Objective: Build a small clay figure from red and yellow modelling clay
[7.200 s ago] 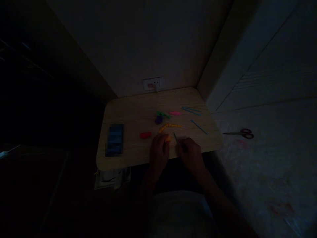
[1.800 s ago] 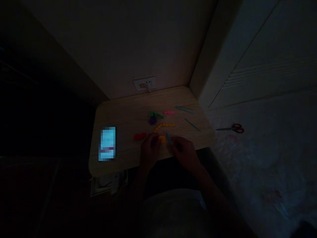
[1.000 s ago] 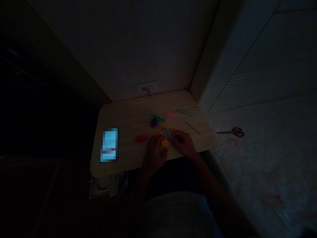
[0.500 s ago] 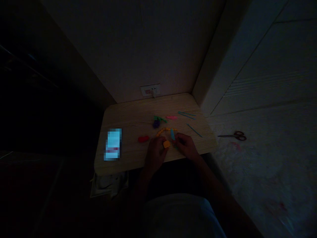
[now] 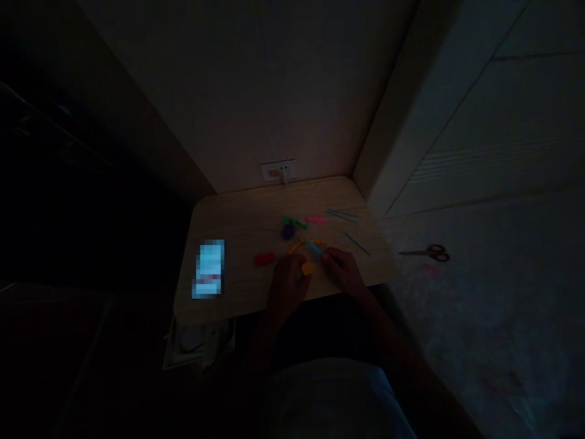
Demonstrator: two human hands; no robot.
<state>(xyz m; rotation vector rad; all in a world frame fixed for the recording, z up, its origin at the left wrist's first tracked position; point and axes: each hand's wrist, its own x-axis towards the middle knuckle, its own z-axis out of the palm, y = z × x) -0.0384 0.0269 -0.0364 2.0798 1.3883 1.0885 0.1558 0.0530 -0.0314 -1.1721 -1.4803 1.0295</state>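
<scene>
1 orange block (image 5: 307, 268) is held in the closed fingers of the left hand (image 5: 287, 281), near the front edge of the desk (image 5: 242, 222). The right hand (image 5: 343, 269) pinches 1 pale-blue tool (image 5: 314, 247); beyond lie 1 orange strand (image 5: 297, 246) and 3 thin blue sticks (image 5: 357, 242).

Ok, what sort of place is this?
Probably a dim room in a home: a small wooden table stands against a wall with a socket, beside what looks like a door.
</scene>
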